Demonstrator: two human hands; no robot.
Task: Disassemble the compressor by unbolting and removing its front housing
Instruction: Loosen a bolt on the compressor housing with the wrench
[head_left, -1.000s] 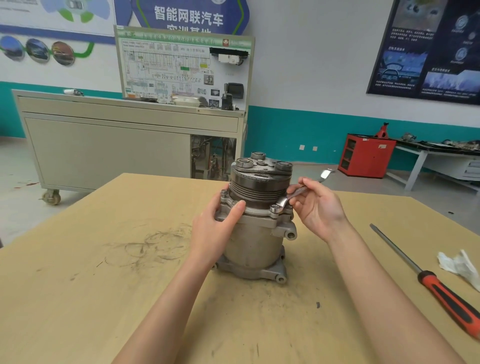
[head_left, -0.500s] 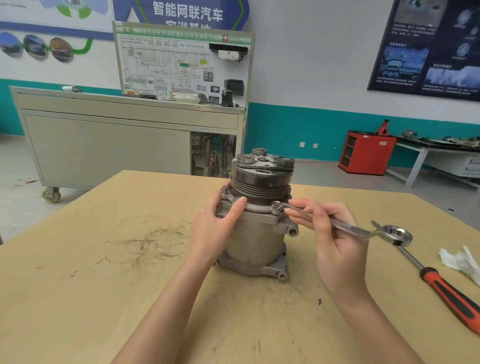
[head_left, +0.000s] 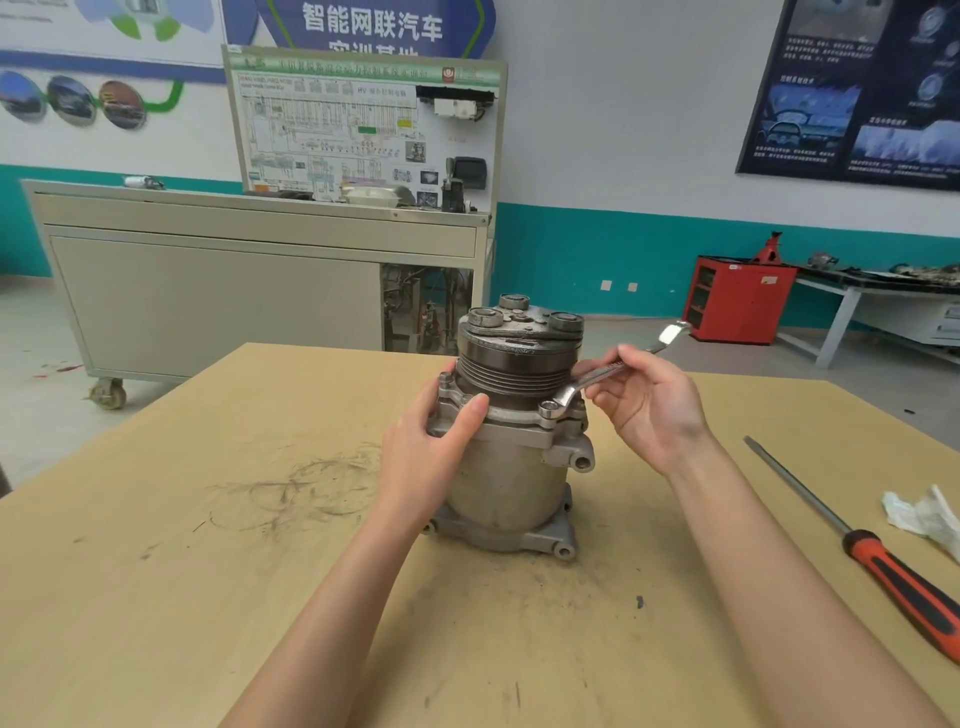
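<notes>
Head view: the pale wooden table (head_left: 156, 597) fills the lower frame. The grey cast-metal compressor (head_left: 511, 478) stands upright at centre, pulley end up so the flange bolts face you. Your left hand (head_left: 431, 447) wraps fingers and thumb around the housing flange, likely bracing it against turning. Your right hand (head_left: 649, 405) pinches the silver steel wrench (head_left: 597, 376), whose lower head sits on the small hex bolt (head_left: 546, 410) just right of centre.

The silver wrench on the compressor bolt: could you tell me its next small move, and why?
Probably sweep the silver wrench toward the person: its ring end sits on the flange bolt, the right hand grips its shank, and the left hand steadies the grey metal compressor.
</notes>
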